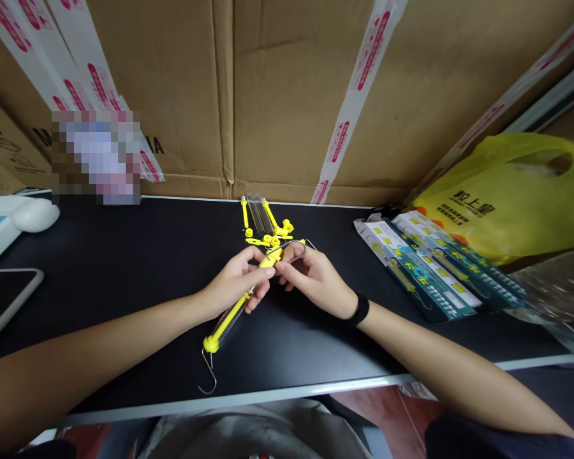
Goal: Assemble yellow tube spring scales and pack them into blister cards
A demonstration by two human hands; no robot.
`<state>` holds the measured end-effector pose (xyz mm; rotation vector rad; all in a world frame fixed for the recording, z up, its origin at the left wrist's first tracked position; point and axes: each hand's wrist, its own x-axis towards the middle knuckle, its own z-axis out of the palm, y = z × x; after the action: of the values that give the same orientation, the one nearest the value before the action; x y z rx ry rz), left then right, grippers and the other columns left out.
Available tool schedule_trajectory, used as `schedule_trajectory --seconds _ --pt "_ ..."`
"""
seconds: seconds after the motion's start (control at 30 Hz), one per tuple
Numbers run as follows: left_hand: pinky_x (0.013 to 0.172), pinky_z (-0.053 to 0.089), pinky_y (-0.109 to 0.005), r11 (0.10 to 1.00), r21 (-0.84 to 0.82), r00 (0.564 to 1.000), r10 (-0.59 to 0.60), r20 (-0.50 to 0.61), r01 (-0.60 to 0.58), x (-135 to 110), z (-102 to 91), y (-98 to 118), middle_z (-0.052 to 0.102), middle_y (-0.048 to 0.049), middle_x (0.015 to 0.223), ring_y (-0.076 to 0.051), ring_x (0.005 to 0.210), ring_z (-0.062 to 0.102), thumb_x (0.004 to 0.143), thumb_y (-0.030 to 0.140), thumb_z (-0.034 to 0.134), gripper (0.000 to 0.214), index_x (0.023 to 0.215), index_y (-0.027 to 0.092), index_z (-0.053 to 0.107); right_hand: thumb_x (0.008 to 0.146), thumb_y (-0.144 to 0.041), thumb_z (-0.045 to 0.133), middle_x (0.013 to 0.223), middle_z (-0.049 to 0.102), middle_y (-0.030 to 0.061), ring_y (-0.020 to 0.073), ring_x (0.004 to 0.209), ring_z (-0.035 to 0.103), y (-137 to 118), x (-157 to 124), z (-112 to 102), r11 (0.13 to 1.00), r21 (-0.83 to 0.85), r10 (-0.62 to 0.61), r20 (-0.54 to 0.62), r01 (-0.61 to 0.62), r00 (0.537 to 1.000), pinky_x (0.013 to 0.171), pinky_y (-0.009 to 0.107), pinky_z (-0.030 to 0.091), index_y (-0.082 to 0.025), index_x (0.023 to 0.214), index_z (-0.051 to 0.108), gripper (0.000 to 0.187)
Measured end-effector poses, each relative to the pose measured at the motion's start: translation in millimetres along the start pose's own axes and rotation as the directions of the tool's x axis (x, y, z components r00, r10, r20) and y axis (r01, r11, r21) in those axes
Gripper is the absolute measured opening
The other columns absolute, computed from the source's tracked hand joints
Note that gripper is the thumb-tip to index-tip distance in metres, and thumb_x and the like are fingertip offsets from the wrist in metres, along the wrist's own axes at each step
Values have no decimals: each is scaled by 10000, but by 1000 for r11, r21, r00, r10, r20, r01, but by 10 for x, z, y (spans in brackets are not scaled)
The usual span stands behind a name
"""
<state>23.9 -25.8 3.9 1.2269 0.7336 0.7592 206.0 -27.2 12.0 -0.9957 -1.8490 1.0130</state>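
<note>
Left hand (236, 280) grips the clear-tubed spring scale with yellow caps and wire hook (229, 317) over the black worktop's (124, 268) middle. Right hand (316, 280) pinches its upper yellow end, which is best held in line with the tube, I judge. Loose yellow parts (268, 233) lie nearer the far edge.

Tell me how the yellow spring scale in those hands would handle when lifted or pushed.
The spring scale looks stiff and probably light: a thin clear tube that the left hand and right hand hold by fingertips. Being round, it might roll on the table, though its wire hook would likely catch.
</note>
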Motion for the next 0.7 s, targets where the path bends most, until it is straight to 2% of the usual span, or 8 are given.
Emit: schedule_trajectory --seconds 0.13,0.23,0.3,0.4,0.5,0.7 --pt "312 379 -132 1000 -20 1000 8 15 -8 -5 -8 6 563 87 530 -60 327 458 874 448 557 280 893 224 389 924 -288 514 764 560 17 123 669 558 -13 -26 -30 960 -253 -124 -11 117 992 614 257 483 -192 780 489 175" --pt "303 369 -130 998 -57 999 8 -32 -10 -1 -10 19 532 92 522 -59 322 438 907 461 488 250 904 224 405 920 -250 497 747 587 24 132 670 557 -3 -26 -41 933 -340 -128 4 121 992 639 271 468 -189 782 516 152" --pt "304 376 -132 998 -59 1000 0 -30 -2 4 -13 25 529 93 532 -59 327 438 910 459 484 244 917 228 407 914 -272 508 750 588 26 129 657 561 3 -18 -43 956 -279 -90 2 87 996 623 266 479 -184 768 523 170" --pt "296 367 -128 1000 -27 1000 -2 17 3 6 -21 23 534 96 555 -54 322 441 896 463 517 261 926 234 394 919 -327 487 761 582 29 119 623 570 -19 -6 -62 999 -51 -3 -11 3 1000 566 256 503 -178 748 513 228" --pt "284 333 -113 1000 -6 999 3 44 -2 -5 -29 16 510 106 551 -45 307 423 888 459 534 269 933 235 392 924 -305 403 775 580 32 113 610 567 -60 7 -105 994 112 22 -30 -19 999 511 241 502 -176 758 514 237" --pt "283 328 -112 1000 -5 996 -28 81 28 -22 -41 13 525 92 536 -45 301 417 901 415 504 214 914 224 409 819 -158 390 642 500 -39 70 510 486 -61 51 -174 995 103 5 -96 5 995 474 193 456 -185 804 491 106"
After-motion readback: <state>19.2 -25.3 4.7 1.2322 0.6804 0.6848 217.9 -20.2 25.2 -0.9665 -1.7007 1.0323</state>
